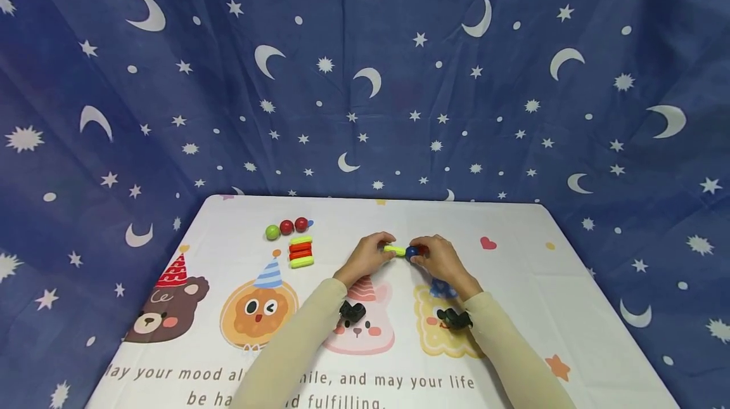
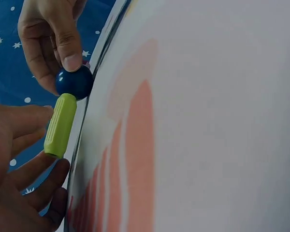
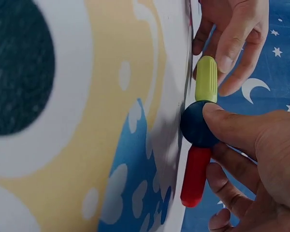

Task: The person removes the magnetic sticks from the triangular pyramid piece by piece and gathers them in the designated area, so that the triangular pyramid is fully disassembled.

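Observation:
A dark blue ball (image 3: 198, 124) joins a yellow-green ribbed rod (image 3: 206, 79) to a red rod (image 3: 195, 176). My right hand (image 1: 441, 260) pinches the ball, its thumb lying on the ball's surface in the right wrist view; the red rod extends beside the lower fingers. In the head view that red rod is hidden behind this hand. My left hand (image 1: 367, 257) holds the yellow-green rod's outer part, with thumb and fingertips about it. The left wrist view shows the rod's end (image 2: 54, 151) between its fingers and the ball touching the other end.
Two red balls (image 1: 287, 227) and a green ball (image 1: 272, 232) stand in a row at the back left of the white printed tablecloth (image 1: 513, 326). Several red and yellow-green rods (image 1: 301, 252) lie stacked side by side near them. A starry blue curtain (image 1: 399, 79) hangs behind.

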The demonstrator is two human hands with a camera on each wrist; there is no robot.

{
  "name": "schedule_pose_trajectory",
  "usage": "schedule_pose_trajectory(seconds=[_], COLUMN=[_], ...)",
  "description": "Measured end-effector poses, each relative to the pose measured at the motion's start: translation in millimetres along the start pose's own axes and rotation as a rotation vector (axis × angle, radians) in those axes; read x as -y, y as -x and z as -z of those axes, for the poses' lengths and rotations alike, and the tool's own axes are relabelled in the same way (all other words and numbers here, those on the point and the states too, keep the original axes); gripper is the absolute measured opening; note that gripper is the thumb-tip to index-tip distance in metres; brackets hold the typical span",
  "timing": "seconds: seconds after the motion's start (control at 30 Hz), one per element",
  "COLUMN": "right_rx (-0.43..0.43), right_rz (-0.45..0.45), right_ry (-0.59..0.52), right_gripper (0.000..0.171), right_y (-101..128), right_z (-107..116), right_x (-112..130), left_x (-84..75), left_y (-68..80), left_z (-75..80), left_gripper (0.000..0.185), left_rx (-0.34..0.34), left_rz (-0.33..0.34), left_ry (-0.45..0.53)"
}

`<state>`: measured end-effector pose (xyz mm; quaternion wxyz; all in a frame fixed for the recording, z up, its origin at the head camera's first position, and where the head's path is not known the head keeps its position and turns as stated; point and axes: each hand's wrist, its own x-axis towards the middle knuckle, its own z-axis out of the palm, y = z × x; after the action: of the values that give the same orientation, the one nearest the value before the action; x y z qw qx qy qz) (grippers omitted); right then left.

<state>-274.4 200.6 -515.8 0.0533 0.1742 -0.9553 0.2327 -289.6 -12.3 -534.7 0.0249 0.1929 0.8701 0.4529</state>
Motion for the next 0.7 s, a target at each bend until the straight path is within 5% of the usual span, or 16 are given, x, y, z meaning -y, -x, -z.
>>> schedule_pose_trajectory(seconds=[0.7], right_rx=[-0.005], right_rz=[-0.045], right_ry=[-0.029], right_gripper=[0.033], right_y=[0.0], right_z=[-2.2], right_x=[-0.5], left_x=[-0.4], left_y=[-2.9], left_z=[-6.2], left_gripper=[0.02], left_rx=[0.031], left_rz=[-0.017], left_ry=[-0.17])
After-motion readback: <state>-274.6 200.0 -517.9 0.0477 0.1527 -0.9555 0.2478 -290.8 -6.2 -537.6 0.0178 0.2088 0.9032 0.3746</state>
